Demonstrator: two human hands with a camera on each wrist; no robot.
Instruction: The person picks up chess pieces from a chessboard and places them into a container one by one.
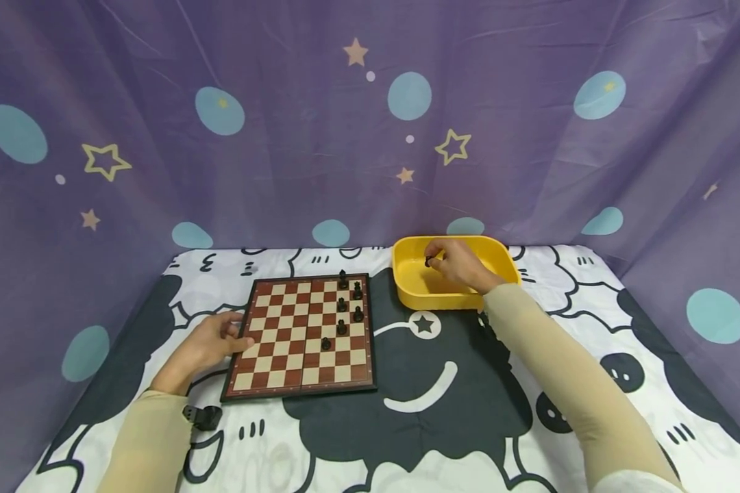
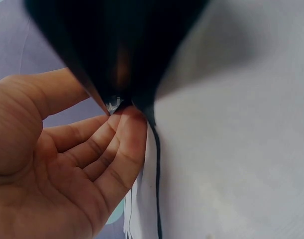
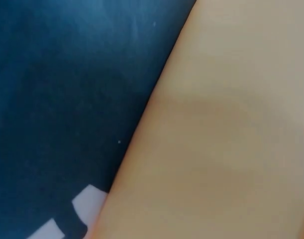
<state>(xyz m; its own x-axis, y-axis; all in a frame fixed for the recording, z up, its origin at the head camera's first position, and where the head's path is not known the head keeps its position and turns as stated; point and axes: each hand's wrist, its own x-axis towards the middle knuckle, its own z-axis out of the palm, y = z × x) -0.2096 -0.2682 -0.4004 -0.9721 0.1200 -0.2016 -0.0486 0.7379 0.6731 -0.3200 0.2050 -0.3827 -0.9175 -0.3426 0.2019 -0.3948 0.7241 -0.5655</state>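
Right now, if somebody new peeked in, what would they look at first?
Probably the bright yellow tub at the back, with the right hand at its opening, pinching a small black piece. Next, to the tub's left, comes the red-and-cream chessboard, its left edge held by the left hand and black pieces on its right half. Behind everything hangs a starry purple curtain.

Tub (image 1: pixel 434 301) smooth plastic; curtain (image 1: pixel 296 171) creased, faintly glossy cloth
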